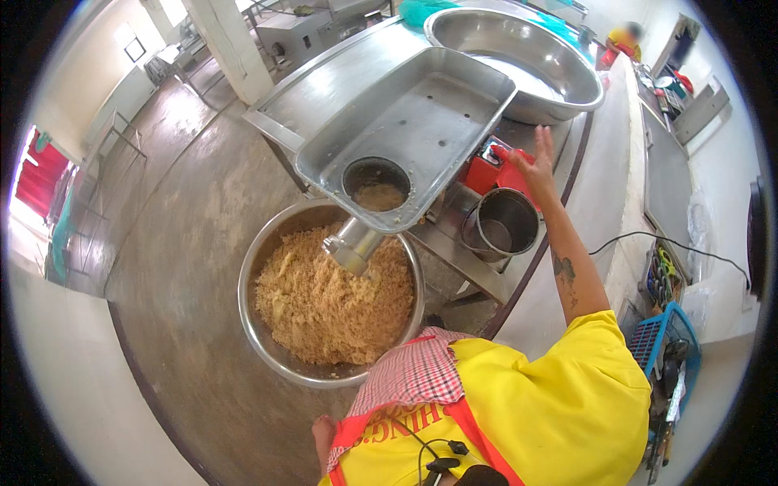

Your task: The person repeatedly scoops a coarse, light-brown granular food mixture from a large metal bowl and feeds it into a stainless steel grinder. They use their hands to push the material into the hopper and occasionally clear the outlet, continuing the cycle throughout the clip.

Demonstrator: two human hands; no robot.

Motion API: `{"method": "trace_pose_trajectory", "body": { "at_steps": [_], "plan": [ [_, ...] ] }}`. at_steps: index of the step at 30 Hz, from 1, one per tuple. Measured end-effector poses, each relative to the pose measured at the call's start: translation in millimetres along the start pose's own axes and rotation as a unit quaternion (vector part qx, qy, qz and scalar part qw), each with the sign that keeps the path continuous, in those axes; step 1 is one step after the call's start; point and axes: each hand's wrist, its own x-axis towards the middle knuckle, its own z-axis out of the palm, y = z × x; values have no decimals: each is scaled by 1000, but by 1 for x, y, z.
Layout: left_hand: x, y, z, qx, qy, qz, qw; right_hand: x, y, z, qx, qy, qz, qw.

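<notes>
My right hand reaches forward with its fingers apart, over or against a red housing beside the grinder; contact is unclear. A steel feed tray tops the grinder, with ground tan stuff inside its round throat. The grinder's metal outlet points down over a wide steel bowl heaped with crumbly, tan ground food. A dark metal bucket stands right of the outlet, below my right hand. My left hand is low at my left side, only partly visible; its fingers are unclear.
A large oval steel basin stands behind the tray on a steel table. A white ledge and wall run along the right, with a dark cable and a blue basket of utensils. A pillar rises at back left. Another person is far off.
</notes>
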Motion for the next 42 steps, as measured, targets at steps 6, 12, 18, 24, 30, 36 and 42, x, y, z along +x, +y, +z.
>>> {"method": "trace_pose_trajectory", "body": {
  "at_steps": [6,12,18,24,30,36,42],
  "plan": [
    [5,106,-79,-484,57,-296,822,-10,16,20,-105,-104,-74,986],
    [12,163,-109,-509,94,-268,812,-22,-16,19,-266,-92,-126,951],
    [33,203,-146,-460,71,-241,852,-29,-32,45,-383,-98,-95,913],
    [76,283,-189,-510,118,-65,850,-13,-31,19,-293,-228,-86,925],
    [88,406,-246,-437,155,75,883,68,-73,-22,-19,-55,-96,994],
    [102,480,-271,-426,196,230,853,94,-138,58,-53,-35,-253,965],
    [111,486,-262,-450,182,201,851,95,-124,56,-83,-77,-178,978]
  ]
}}
